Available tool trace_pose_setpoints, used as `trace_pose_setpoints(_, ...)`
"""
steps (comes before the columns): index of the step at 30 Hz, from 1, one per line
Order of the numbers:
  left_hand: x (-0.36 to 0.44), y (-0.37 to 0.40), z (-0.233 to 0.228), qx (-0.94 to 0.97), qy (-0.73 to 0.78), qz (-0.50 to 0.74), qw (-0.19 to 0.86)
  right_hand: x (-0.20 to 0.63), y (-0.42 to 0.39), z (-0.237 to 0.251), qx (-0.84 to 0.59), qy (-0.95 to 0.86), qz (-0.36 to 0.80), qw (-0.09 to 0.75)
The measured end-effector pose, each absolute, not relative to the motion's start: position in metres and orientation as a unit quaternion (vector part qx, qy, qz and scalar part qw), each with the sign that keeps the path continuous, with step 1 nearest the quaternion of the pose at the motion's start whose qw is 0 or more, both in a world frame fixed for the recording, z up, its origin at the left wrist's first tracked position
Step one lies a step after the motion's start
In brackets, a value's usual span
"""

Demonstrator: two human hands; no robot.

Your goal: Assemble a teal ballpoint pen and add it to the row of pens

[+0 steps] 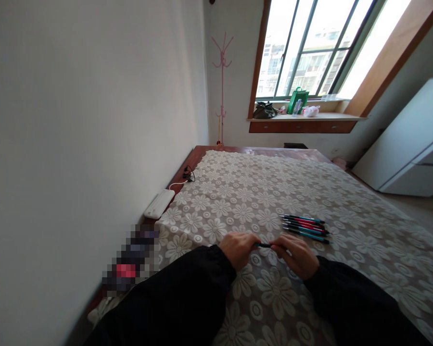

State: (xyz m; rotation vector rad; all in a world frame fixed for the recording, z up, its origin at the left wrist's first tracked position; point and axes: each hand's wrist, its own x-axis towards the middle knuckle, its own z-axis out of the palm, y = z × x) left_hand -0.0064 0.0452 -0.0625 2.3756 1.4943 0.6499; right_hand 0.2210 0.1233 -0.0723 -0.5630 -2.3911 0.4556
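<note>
Between my two hands is a dark pen [263, 245] with a bit of teal, held level a little above the cloth. My left hand [239, 249] is closed on one end of it. At the other end, the fingers of my right hand [296, 253] pinch it. Most of the pen is hidden by the fingers. Just beyond my right hand, several pens [305, 228] in teal, red and black lie side by side on the flower-patterned tablecloth [220, 207], their tips pointing left.
A white power strip [159, 203] with a cable and a black plug [188, 174] lies along the table's left edge by the wall. Blurred-out items [130, 262] sit nearer on that side. Beyond the table stand a pink coat rack [222, 86] and a windowsill [328, 116] with bags.
</note>
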Motion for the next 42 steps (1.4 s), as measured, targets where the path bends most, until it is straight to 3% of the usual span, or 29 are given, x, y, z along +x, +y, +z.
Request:
trace_pose_setpoints(14, -0.0049, 0.0447, -0.0593, 0.817, 0.522, 0.217, 0.114, 0.2201, 0.1259, -0.0720, -0.211, -0.928, 0.091, 0.293)
trace_pose_setpoints(22, -0.0064, 0.0455, -0.0589, 0.795, 0.553, 0.224, 0.112, 0.2213, 0.1267, -0.0741, -0.210, -0.917, 0.112, 0.320)
trace_pose_setpoints(42, -0.0059, 0.0449, -0.0605, 0.813, 0.524, 0.233, 0.104, 0.2191, 0.1234, -0.0700, -0.153, -0.949, 0.055, 0.269)
